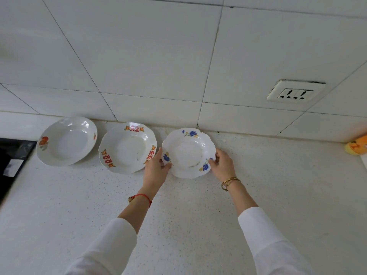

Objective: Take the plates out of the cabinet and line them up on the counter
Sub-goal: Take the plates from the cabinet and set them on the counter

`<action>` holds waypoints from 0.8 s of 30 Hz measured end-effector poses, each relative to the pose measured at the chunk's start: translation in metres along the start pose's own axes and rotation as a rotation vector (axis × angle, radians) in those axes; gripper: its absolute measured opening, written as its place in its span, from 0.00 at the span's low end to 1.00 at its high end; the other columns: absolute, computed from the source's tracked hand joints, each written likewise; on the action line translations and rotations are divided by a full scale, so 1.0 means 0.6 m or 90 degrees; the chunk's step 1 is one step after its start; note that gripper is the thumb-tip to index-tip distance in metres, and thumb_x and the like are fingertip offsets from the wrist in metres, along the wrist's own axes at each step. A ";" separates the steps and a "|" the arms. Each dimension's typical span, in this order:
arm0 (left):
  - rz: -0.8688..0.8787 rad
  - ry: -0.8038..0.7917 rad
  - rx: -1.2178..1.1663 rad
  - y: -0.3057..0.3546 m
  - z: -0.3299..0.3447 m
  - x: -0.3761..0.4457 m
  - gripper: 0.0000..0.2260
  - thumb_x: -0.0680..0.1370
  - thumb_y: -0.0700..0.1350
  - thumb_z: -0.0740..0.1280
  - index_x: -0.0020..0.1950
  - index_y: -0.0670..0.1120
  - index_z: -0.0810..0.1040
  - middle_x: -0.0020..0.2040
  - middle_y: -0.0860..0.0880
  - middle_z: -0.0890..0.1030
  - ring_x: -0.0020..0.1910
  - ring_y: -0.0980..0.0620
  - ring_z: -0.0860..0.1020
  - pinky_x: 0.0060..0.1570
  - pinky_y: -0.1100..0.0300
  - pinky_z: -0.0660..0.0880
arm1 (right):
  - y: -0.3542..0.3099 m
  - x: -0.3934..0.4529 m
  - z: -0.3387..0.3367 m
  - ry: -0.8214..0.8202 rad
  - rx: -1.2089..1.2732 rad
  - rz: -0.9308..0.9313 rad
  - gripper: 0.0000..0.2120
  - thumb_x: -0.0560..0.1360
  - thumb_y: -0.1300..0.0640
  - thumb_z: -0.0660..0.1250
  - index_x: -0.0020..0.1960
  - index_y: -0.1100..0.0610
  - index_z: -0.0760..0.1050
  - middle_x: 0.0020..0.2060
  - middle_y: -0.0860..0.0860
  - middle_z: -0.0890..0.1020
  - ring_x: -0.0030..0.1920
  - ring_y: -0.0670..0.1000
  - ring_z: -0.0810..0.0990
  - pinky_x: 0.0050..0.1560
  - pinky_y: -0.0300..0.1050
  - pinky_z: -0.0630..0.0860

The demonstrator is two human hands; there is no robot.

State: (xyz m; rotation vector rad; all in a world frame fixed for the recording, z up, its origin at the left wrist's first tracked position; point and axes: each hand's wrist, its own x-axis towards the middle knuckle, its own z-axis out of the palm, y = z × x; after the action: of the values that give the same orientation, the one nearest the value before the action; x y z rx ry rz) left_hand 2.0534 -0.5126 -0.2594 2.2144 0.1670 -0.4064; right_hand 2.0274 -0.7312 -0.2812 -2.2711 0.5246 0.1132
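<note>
I hold the plate with blue flowers [188, 152] by its two sides, my left hand [157, 167] pinching the left rim with the thumb on top by a blue flower and the fingers curled under the edge, my right hand [222, 162] pinching the right rim the same way, fingertips [212, 160] on the painted border. The plate sits low over the speckled white counter [198, 215], close to the tiled wall [139, 56]; I cannot tell whether its underside is touching the counter or just above it. To its left, just beside it and partly behind my left hand, lies the plate with red characters [127, 147], and farther left, close to that one, the plate with an orange fruit print [66, 140]. The three stand in a row along the foot of the wall. A black stove edge [12, 161] shows at the far left, a wall socket [296, 93] is up on the right, and something orange and yellow [357, 145] lies at the right border. I wear a red string [142, 196] on my left wrist, a gold bangle [230, 182] on my right, and white sleeves [268, 235].
</note>
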 end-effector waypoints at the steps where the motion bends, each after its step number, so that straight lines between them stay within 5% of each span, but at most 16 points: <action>1: 0.002 -0.008 0.002 0.001 -0.003 -0.002 0.31 0.76 0.41 0.69 0.77 0.43 0.61 0.66 0.45 0.77 0.64 0.44 0.76 0.65 0.48 0.70 | -0.001 -0.002 -0.001 -0.002 -0.008 0.009 0.13 0.74 0.58 0.67 0.57 0.57 0.74 0.50 0.55 0.78 0.50 0.55 0.78 0.46 0.44 0.77; 7: 0.116 0.056 0.137 0.010 -0.052 -0.050 0.21 0.79 0.45 0.65 0.72 0.48 0.70 0.62 0.44 0.80 0.59 0.43 0.79 0.59 0.48 0.77 | -0.034 -0.050 -0.030 0.002 -0.088 0.008 0.26 0.77 0.53 0.63 0.72 0.59 0.62 0.64 0.59 0.70 0.65 0.59 0.67 0.62 0.53 0.69; 13: 0.234 0.131 0.214 0.025 -0.135 -0.144 0.18 0.79 0.43 0.66 0.69 0.44 0.74 0.64 0.43 0.78 0.63 0.42 0.76 0.59 0.47 0.75 | -0.089 -0.146 -0.076 0.062 -0.098 -0.153 0.25 0.78 0.52 0.62 0.72 0.57 0.63 0.67 0.55 0.70 0.69 0.56 0.64 0.68 0.52 0.67; 24: 0.360 0.266 0.254 -0.032 -0.259 -0.372 0.17 0.77 0.44 0.68 0.66 0.45 0.76 0.63 0.47 0.80 0.63 0.47 0.77 0.63 0.48 0.74 | -0.166 -0.372 -0.122 0.188 0.033 -0.365 0.20 0.79 0.51 0.61 0.69 0.54 0.67 0.64 0.48 0.74 0.67 0.46 0.68 0.62 0.24 0.59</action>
State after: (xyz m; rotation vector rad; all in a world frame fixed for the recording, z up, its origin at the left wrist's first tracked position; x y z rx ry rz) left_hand 1.8747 -0.3749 -0.1062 2.5826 -0.3443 0.3685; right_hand 1.8584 -0.6489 -0.1083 -2.3081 0.0048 -0.5201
